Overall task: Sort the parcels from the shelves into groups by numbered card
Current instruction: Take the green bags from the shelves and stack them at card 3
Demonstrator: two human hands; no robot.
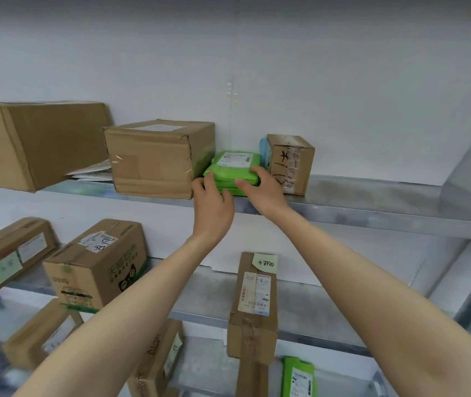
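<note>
A stack of flat green parcels [233,167] with a white label on top lies on the upper metal shelf [371,213], between a medium cardboard box [154,161] and a small taped box [290,163]. My left hand [213,204] grips the stack's front left corner, fingers curled over its edge. My right hand [263,187] holds the front right side, fingers over the top. No numbered card is in view.
A large cardboard box [34,141] sits at the upper shelf's left, with white envelopes [94,171] beside it. The shelves below carry several labelled cardboard boxes [97,265] and a tall narrow box [255,302]. Another green parcel [298,378] lies at the bottom.
</note>
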